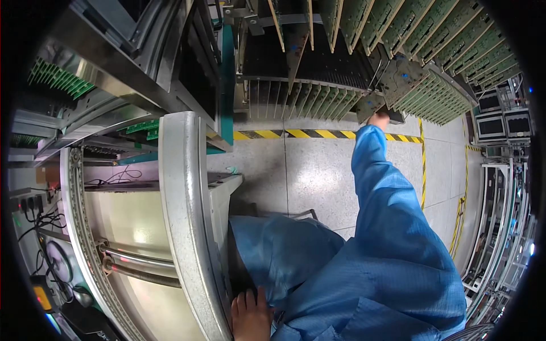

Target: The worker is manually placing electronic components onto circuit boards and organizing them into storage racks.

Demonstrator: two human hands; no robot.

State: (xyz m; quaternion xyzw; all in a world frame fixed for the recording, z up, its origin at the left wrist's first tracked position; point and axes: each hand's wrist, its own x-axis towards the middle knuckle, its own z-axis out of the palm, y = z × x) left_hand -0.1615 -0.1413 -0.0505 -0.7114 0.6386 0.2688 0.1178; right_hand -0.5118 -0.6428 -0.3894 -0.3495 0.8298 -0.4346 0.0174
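Note:
My right arm, in a blue sleeve, stretches forward to a rack of upright circuit boards. At its end my right hand (380, 120) is against the lower edge of a grey plate (371, 105) with a blue spot, at the rack's corner; its fingers are hidden or blurred, so I cannot tell their grip. Rows of green circuit boards (435, 99) stand on edge in the rack just right of it. My left hand (251, 316) lies back-up by the pale metal frame (190, 227) at the lower left, fingers stretched a little apart, with nothing seen in it.
A second row of boards (318, 101) lines the rack's left side. Yellow and black floor tape (313, 134) runs beneath. Metal shelving (114, 68) with green boards stands at the left, beside cables (48, 219). At the far right are machines with screens (503, 126).

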